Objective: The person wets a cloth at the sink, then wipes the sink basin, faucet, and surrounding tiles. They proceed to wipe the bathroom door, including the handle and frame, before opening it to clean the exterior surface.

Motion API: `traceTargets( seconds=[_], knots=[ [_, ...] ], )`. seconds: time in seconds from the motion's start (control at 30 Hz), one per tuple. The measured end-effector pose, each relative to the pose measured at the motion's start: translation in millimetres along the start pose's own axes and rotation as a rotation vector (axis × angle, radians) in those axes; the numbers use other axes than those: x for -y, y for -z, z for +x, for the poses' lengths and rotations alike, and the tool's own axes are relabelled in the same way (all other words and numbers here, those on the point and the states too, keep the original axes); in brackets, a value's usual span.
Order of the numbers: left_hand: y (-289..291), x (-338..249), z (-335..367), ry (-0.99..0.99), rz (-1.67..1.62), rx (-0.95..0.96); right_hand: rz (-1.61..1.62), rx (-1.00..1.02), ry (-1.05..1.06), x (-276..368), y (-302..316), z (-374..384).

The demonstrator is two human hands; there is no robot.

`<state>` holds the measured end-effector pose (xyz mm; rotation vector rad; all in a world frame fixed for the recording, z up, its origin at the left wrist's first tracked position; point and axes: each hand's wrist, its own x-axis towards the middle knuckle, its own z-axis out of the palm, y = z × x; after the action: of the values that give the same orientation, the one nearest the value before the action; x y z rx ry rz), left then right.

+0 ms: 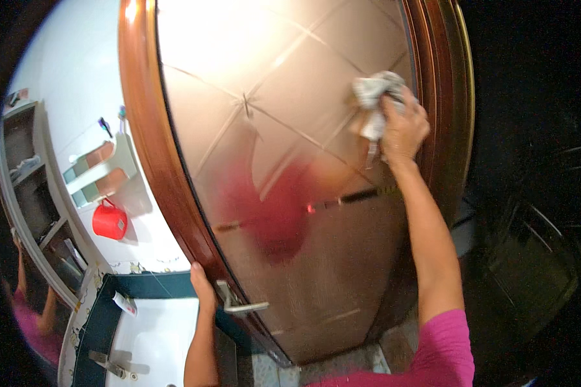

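A crumpled whitish cloth [376,93] is bunched in my right hand [405,129], against the upper right of a glossy door panel [303,116] with diamond lines. My right arm stretches up to it, and the cloth's lower end hangs below the fingers, slightly blurred. My left hand [203,287] rests at the edge of the brown wooden door frame [174,193], beside the metal door handle [239,303]. Its fingers go behind the edge, so most of them are hidden. A blurred red reflection shows in the panel.
Left of the door, a red mug [110,220] hangs below a toothbrush holder [100,173] on the white wall. Under it is a white washbasin [152,335] with a tap [106,363] and a white tube [124,303]. A mirrored cabinet [42,206] stands far left. The right side is dark.
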<state>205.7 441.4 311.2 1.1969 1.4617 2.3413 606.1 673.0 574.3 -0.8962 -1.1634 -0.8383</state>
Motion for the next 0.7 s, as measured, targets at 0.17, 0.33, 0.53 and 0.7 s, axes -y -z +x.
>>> traceTargets(
  seconds=[0.17,0.33,0.53,0.7],
  knots=[
    [-11,2,-7,-0.039,0.005,-0.041,0.073,0.092,-0.370,2,3,6],
    [-15,-5,-8,-0.085,0.038,-0.056,0.441,0.000,-0.013,129,-19,-12],
    [-17,-5,-6,-0.130,0.208,-0.113,0.501,-0.109,0.615,265,17,-29],
    [-18,-6,-8,-0.162,0.227,-0.168,0.327,-0.084,0.463,207,-4,39]
  ],
)
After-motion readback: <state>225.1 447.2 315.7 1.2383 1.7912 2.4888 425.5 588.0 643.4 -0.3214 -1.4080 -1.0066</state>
